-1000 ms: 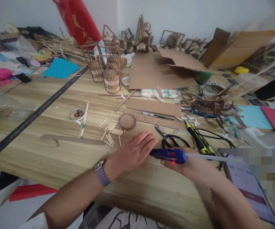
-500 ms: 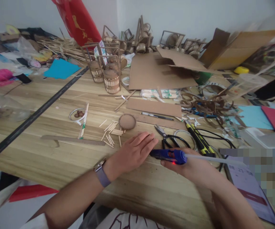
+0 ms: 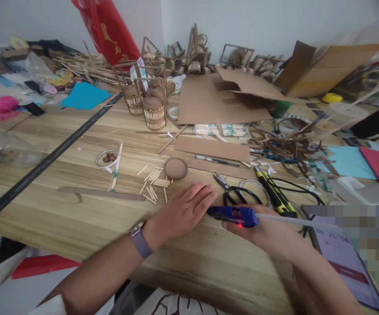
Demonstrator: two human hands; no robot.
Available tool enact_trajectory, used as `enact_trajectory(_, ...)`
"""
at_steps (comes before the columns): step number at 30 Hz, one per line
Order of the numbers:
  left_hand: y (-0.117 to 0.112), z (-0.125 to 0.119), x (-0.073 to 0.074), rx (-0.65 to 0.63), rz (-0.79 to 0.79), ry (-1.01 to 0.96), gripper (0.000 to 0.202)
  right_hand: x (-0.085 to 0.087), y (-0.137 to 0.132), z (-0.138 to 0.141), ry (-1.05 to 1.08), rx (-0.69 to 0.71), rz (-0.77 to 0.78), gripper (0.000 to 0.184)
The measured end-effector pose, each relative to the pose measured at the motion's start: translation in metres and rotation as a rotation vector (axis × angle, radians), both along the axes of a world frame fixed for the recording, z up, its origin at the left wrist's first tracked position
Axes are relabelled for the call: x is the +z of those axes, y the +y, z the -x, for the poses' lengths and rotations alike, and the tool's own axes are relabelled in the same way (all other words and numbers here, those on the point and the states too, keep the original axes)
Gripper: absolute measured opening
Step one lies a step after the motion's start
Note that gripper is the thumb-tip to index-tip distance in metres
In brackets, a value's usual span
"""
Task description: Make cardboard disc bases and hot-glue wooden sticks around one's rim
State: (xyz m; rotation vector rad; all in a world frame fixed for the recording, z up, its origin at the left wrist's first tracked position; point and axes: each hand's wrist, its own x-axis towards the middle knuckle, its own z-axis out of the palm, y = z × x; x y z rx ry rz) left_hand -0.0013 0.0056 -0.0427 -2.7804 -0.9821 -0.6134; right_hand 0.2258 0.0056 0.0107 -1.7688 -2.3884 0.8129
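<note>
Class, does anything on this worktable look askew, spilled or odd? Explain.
Two spots look untidy: short sticks lie loose at mixed angles beside the round brown tray, and brown strips form a tangled heap farther right. Nothing looks plainly spilled.

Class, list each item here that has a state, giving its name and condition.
Glue gun, gripped by the right hand, red light on
Glue stick, protruding from the gun's rear
Touchscreen device, display lit
Cardboard box, flap open
Bundle of sticks, wrapped in clear plastic
Short wooden sticks, loose, scattered
Round cardboard tray, open-topped
Black-handled scissors, lying flat; blade opening unclear
</note>
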Motion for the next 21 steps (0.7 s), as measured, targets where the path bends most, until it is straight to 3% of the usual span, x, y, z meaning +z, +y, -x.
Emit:
enact_trajectory(9, 0.000, 0.000, 0.001, 0.000, 0.004, -0.016, 0.048, 0.001, 0.001, 0.001, -0.002, -0.014, -0.007, 0.034)
enact_trajectory(16, 0.004, 0.002, -0.002, 0.025, 0.125, -0.086, 0.062, 0.002, 0.004, -0.005, 0.094, -0.029, 0.037, 0.032)
enact_trajectory(21, 0.007, 0.004, -0.003, 0.023, 0.188, -0.187, 0.069, 0.005, 0.007, -0.011, 0.170, -0.055, 0.120, 0.040)
